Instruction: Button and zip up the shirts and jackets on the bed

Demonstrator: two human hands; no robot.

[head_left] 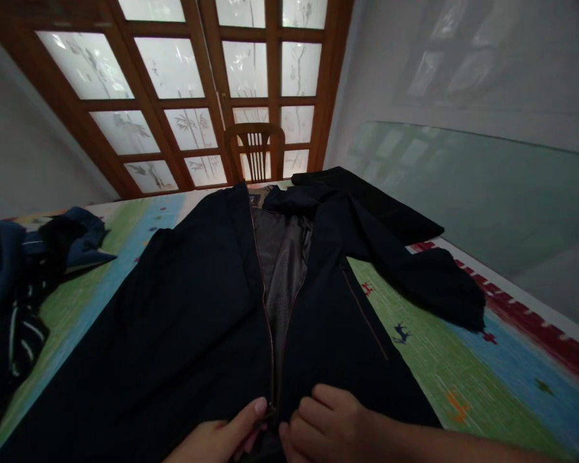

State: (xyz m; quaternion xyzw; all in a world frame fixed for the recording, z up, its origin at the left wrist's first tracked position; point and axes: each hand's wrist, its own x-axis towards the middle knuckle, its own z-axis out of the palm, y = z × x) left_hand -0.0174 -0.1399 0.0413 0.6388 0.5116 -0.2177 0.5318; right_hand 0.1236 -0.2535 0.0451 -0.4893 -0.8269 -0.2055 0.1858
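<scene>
A dark navy jacket lies spread on its back, its front partly open over a grey lining. One sleeve stretches out to the right. At the bottom of the front opening, my left hand pinches the zipper near its slider, thumb on top. Close beside it, my right hand is closed with curled fingers on the jacket's other front edge. The slider's exact fit and the lower hem are hidden by my hands and the frame's edge.
A colourful patterned tablecloth covers the table. Blue and striped dark clothes are heaped at the left; a folded black garment lies at the back right. Beyond stand a wooden chair and glazed doors. A glass panel leans along the right wall.
</scene>
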